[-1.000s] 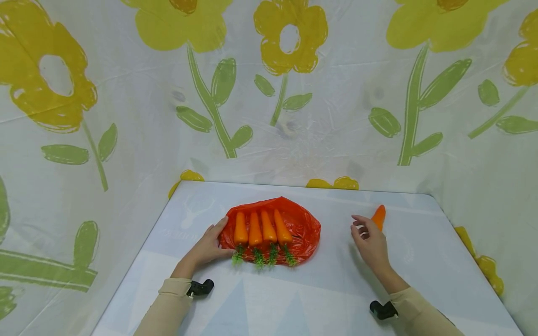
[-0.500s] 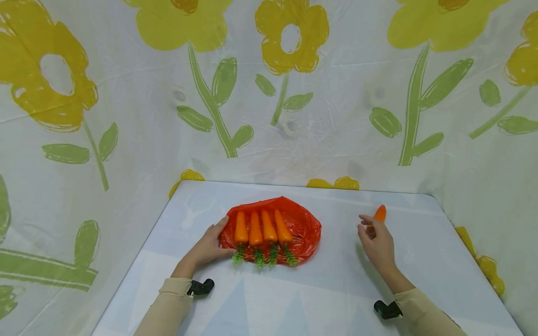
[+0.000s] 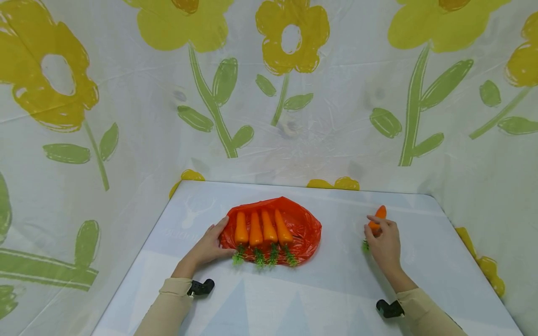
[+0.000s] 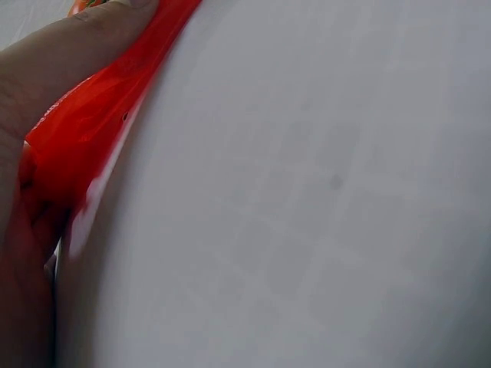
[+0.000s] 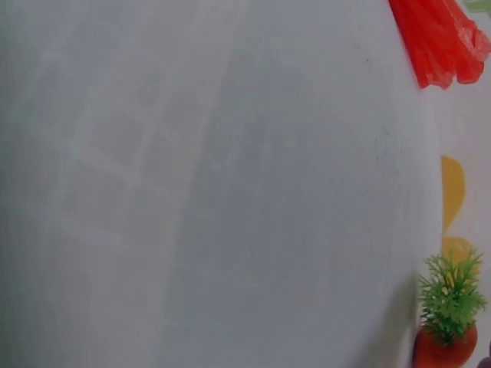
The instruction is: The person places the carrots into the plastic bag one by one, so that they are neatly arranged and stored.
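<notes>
In the head view, my left hand point(image 3: 208, 246) grips the left edge of a red plastic bag point(image 3: 306, 228); in the left wrist view its thumb point(image 4: 80, 50) lies over the red plastic point(image 4: 100, 115) with fingers beneath. Several orange carrots point(image 3: 255, 229) with green tops lie side by side on the bag. My right hand point(image 3: 385, 245) is over another carrot point(image 3: 380, 212) on the table, thumb and index finger bent and apart above it. The right wrist view shows this carrot's leafy top point(image 5: 451, 299) at its lower right. Part of the carrot is hidden behind the hand.
The pale table point(image 3: 269, 298) has a straight far edge with a flower-printed curtain point(image 3: 344, 116) behind it and at both sides. A black wrist camera point(image 3: 202, 287) sits on the left wrist, and a second camera point(image 3: 389, 308) on the right.
My right hand has moved to the right, over the single carrot, and its green top now shows beside the thumb. My left hand, the bag and its carrots stay put.
</notes>
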Tool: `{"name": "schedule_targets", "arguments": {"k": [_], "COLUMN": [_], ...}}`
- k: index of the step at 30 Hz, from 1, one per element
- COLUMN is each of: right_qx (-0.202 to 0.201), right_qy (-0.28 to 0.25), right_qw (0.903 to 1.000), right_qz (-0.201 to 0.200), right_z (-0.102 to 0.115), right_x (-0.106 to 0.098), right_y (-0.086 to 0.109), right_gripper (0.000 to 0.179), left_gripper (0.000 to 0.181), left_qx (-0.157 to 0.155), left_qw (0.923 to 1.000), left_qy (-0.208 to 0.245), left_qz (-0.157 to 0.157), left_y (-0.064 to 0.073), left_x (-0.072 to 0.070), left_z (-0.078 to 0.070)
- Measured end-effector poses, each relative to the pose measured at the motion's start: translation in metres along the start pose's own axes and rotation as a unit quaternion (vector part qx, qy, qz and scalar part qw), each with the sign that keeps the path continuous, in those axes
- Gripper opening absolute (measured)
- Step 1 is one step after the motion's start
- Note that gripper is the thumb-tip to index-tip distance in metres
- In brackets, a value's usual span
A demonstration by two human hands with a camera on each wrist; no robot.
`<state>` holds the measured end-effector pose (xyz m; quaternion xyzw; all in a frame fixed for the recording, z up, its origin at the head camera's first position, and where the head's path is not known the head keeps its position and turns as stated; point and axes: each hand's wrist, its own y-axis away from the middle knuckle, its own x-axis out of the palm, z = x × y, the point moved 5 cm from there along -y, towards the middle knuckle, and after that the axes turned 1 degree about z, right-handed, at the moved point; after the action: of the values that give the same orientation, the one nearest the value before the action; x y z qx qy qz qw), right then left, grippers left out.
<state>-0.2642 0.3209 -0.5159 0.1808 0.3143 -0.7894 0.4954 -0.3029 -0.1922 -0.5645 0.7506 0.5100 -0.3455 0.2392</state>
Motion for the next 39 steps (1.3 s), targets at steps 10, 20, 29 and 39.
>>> {"name": "schedule_targets", "arguments": {"k": [10, 20, 29, 39], "right_qx": [0.019, 0.048, 0.089, 0.102], "right_qy": [-0.011, -0.015, 0.004, 0.007], "right_qw": [0.9997, 0.9986, 0.9952, 0.9921], "right_qz": [0.012, 0.018, 0.041, 0.071], "right_z": [-0.008, -0.015, -0.023, -0.028], "right_x": [-0.002, -0.003, 0.001, 0.001], "right_y": [-0.001, 0.0, -0.003, -0.007], "right_gripper": [0.038, 0.042, 0.049, 0.055], "left_gripper": [0.115, 0.114, 0.115, 0.115], "left_qx": [0.001, -0.01, -0.007, -0.005], "left_qw": [1.0, 0.9999, 1.0, 1.0], "left_qy": [-0.002, 0.004, 0.003, 0.003], "left_qz": [-0.003, -0.001, -0.002, 0.0], "left_y": [0.001, 0.002, 0.002, 0.002], "left_x": [0.0, 0.0, -0.001, -0.001], "left_z": [-0.001, -0.001, -0.002, -0.002]}}
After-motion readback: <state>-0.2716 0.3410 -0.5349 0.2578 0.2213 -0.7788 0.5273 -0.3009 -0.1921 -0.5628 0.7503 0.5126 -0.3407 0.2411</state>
